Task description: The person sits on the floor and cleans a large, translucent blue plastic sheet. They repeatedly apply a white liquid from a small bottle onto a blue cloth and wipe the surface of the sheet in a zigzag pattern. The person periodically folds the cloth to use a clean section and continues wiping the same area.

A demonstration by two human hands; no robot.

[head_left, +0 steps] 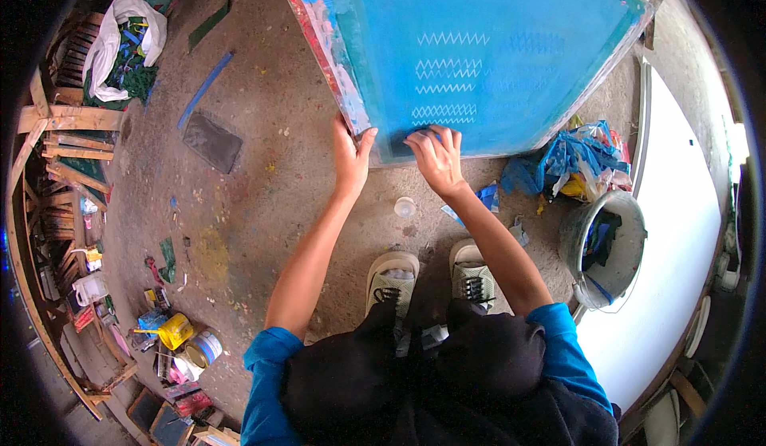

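Observation:
A screen-printing frame (495, 7) with bright blue mesh stands tilted in front of me. Rows of pale zigzag lines run across its middle. My left hand (351, 155) is closed round the paint-smeared left edge of the frame, near its lower corner, with the thumb on the front. Against the lower part of the mesh, my right hand (436, 155) has its fingers bent and pressed together. A dark patch (394, 146) shows on the mesh beside those fingertips; what they pinch, if anything, is hidden.
Right of my feet stands a grey bucket (570, 246) with dark scraps inside, near crumpled blue plastic (566, 159) and a large white board (678, 230). A clear cup (404, 207) is on the floor. Paint cans (203, 349), wooden racks (80, 119) and a white sack (104, 55) line the left.

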